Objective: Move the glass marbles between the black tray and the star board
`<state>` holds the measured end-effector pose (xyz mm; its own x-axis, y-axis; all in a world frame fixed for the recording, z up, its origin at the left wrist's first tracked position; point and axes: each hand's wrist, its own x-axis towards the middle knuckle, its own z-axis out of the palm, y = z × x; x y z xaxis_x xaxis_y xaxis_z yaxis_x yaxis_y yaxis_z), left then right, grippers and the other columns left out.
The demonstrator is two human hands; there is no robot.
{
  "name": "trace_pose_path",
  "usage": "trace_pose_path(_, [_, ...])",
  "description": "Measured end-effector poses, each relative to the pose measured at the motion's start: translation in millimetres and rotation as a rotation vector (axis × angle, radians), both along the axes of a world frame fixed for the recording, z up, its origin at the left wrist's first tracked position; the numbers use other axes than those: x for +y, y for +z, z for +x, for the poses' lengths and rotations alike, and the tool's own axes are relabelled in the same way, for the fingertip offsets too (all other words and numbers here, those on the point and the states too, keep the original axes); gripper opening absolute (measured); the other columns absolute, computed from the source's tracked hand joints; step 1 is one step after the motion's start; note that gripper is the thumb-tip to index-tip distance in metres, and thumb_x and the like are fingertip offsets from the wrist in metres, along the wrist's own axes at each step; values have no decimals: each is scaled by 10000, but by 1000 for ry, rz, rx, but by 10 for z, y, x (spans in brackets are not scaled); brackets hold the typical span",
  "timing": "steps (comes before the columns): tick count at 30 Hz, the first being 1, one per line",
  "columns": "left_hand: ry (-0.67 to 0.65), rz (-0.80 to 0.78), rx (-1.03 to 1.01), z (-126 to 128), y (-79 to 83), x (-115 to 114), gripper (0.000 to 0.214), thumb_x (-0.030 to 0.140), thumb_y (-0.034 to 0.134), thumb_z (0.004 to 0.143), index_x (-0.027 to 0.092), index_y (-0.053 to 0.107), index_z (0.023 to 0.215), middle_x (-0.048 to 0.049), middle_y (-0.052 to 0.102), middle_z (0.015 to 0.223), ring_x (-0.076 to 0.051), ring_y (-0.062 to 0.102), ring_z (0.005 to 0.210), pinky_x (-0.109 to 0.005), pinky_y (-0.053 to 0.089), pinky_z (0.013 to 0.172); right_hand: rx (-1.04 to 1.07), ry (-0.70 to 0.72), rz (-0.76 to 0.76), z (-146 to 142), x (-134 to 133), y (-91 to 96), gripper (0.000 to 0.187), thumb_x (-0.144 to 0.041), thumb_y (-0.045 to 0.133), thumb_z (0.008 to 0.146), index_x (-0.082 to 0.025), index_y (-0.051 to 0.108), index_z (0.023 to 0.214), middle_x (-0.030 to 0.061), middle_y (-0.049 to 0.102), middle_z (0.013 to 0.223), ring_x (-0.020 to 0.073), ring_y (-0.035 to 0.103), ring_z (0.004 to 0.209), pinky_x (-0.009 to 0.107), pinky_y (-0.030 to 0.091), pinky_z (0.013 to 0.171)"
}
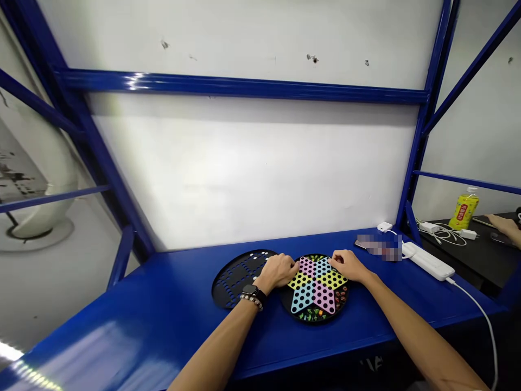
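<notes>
A star-shaped Chinese checkers board (313,293) in pink, blue and yellow, full of round holes, lies on a round black tray (317,322). Small green and red-brown pieces (341,298) show in the tray around the star. My left hand (280,270), with a watch and a beaded bracelet on its wrist, is closed at the star's left edge. At the upper right point of the star, my right hand (348,264) is closed with its fingers curled onto the edge. Both sets of fingertips are partly hidden.
A second round black tray (228,282) with a few white dots sits left, partly behind my left hand. To the right lie a phone (366,244), a white power strip (427,262) and cables. Beyond the blue frame are a yellow bottle (464,210) and another person's hand (502,225).
</notes>
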<state>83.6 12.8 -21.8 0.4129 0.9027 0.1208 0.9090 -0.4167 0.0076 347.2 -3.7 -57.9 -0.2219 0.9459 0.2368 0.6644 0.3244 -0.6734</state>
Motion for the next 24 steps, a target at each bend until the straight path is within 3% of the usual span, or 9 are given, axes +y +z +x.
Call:
trace_pose_path(6, [70,25,-101,-54,28,22,543,435,345,942,181,656,576,-116,687,643,-222,655,655,-309,411,651,0,-7,-18,-2,-14,13,325,-440,525,869,-207,475,648,-44,469,589,116,417,560,252,305,557])
trace_pose_path(12, [180,83,-183,-420,62,122,613,456,222,986,192,669,660,-113,695,683,-239,668,715,-305,412,660,5,-4,-19,-8,-29,21,329,-449,520,869,-203,482,654,-33,502,607,115,427,567,251,313,563])
trace_pose_path(17, [86,-81,-321,-662,36,122,646,573,217,967,219,661,658,-59,719,718,-221,668,716,-295,445,709,5,-13,6,4,3,-13,331,-447,524,863,-201,491,643,-30,515,604,117,438,575,251,315,567])
trace_pose_path(24, [51,-61,-588,-607,176,72,669,611,208,963,194,718,848,-71,755,855,-236,683,806,-307,490,755,12,-35,61,-15,14,-16,342,-446,511,889,-207,484,647,-23,531,628,130,458,597,257,332,583])
